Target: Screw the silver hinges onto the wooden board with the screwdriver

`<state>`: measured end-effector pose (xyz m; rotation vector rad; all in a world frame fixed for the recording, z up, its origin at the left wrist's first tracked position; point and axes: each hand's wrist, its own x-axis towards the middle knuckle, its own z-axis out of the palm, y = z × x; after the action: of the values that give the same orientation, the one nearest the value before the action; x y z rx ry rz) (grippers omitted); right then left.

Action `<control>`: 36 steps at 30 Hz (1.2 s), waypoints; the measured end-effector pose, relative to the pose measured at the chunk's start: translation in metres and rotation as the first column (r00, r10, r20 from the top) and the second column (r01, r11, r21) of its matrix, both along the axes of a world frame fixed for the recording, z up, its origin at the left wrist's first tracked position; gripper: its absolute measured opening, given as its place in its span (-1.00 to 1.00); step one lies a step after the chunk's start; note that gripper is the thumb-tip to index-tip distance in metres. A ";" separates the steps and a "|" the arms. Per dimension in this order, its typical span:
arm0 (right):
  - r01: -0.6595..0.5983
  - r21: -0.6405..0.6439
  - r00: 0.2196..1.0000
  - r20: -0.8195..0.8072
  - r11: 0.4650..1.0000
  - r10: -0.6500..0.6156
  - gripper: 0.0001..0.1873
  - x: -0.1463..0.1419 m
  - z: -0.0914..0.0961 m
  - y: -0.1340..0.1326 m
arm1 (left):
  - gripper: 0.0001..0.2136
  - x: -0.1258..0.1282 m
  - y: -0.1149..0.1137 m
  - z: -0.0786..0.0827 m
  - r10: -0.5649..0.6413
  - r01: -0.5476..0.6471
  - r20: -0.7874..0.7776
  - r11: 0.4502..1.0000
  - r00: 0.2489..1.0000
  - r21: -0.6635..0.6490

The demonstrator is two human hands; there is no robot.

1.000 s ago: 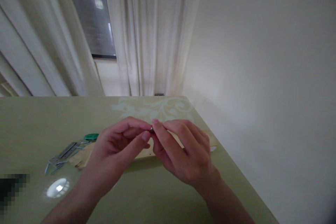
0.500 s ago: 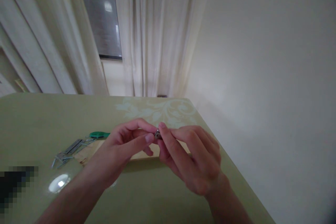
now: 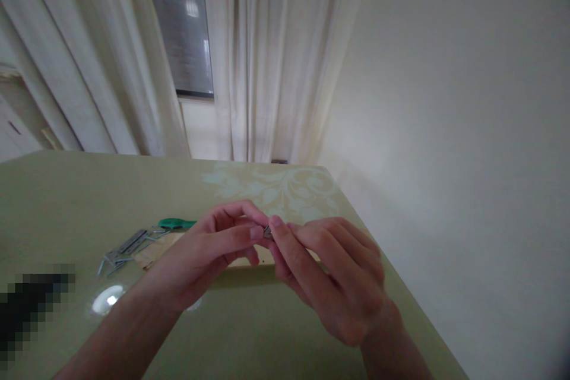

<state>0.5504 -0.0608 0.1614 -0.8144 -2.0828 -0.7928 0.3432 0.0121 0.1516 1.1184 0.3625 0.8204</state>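
Between the fingertips of both hands is a small metal piece [image 3: 268,232], mostly covered, so its kind does not show. My left hand [image 3: 214,249] pinches it from the left with thumb and forefinger. From the right, my right hand [image 3: 332,270] closes thumb and fingers on the same piece. Below and behind the hands lies a pale wooden board [image 3: 249,262], largely hidden by them. Left of my left hand a green handle [image 3: 176,223] shows, the rest of that tool out of sight.
Flat metal plates [image 3: 133,241] and several long screws or nails [image 3: 113,267] lie in a loose pile left of the board. The green table [image 3: 267,332] has its right edge near a white wall [image 3: 467,130]. Curtains [image 3: 289,59] hang behind. A blurred dark shape [image 3: 31,309] is at lower left.
The view has shifted slightly, so the table items appear a little further right. Both hands still hold the metal piece, which looks slightly turned and more covered.
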 end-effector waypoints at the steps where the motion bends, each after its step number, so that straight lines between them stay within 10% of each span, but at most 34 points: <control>1: -0.002 -0.008 1.000 0.003 1.000 0.002 -0.59 0.000 0.000 0.000 | -0.92 0.000 0.000 0.000 -0.003 0.003 -0.001 1.000 1.000 -0.003; 19: -0.106 -0.072 0.993 -0.049 0.992 0.103 -0.67 0.000 0.010 -0.007 | -0.91 0.001 0.003 -0.007 -0.121 0.122 0.019 0.990 0.992 -0.067; 27: -0.102 -0.181 0.957 -0.285 0.978 0.047 -0.69 0.000 0.001 0.008 | -0.93 0.018 -0.005 -0.009 0.220 -0.217 0.025 0.931 0.975 0.293; 30: -0.159 -0.223 0.945 -0.317 0.962 0.083 -0.68 0.001 0.002 0.009 | -0.94 0.016 -0.008 -0.012 0.376 -0.339 0.016 0.816 0.927 0.468; 36: -0.276 -0.355 0.915 -0.381 0.893 0.132 -0.70 0.013 0.012 0.007 | -0.77 0.008 -0.023 -0.010 0.654 -0.427 0.140 0.303 0.744 0.852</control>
<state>0.5630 -0.0541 0.1736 -0.8558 -1.9850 -0.0824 0.3513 -0.0111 0.1413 2.1205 0.5914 1.6029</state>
